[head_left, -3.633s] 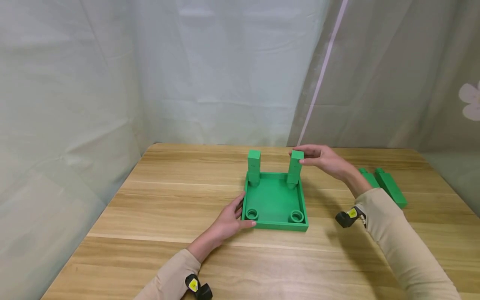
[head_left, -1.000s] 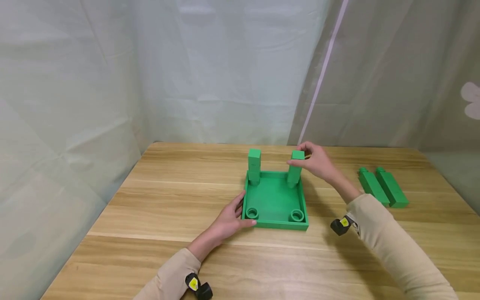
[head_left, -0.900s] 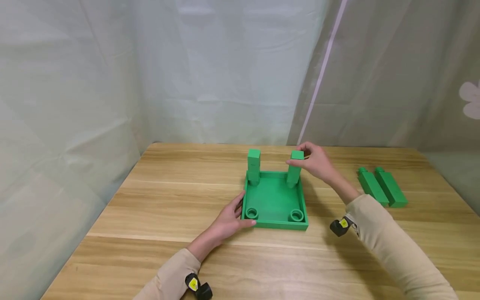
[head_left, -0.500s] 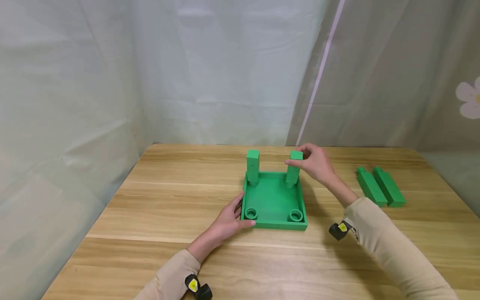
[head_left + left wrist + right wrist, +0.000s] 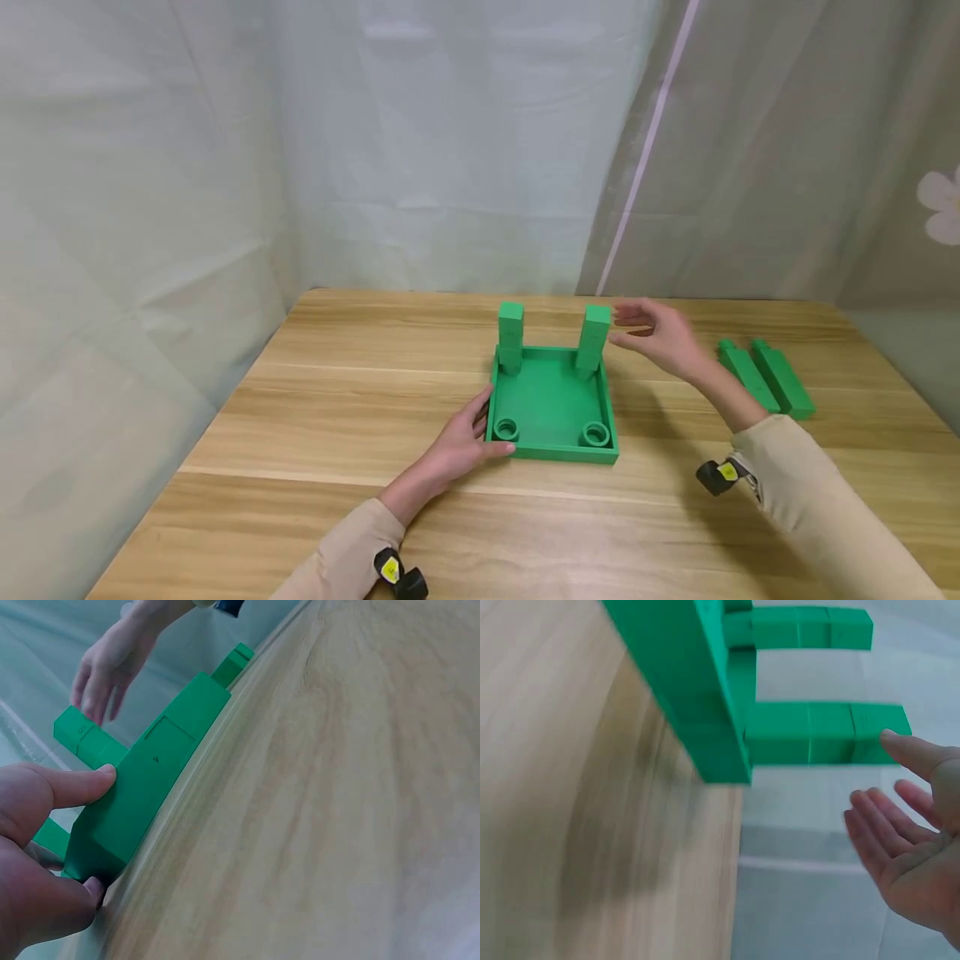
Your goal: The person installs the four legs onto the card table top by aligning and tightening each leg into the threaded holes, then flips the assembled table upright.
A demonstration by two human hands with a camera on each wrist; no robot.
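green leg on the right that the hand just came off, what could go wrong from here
The right-hand leg stands with the right hand open beside it; if not fully seated it might tilt or fall. The left hand grips only the near-left corner of the tray, so a knock could shift it. Two near sockets are empty.

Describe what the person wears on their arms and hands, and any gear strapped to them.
Both hands are bare: the left hand and the right hand wear no gloves or rings that show. Each arm is covered to the wrist by a beige long sleeve, left and right. At each wrist sits a small black camera with a yellow sticker, left and right.
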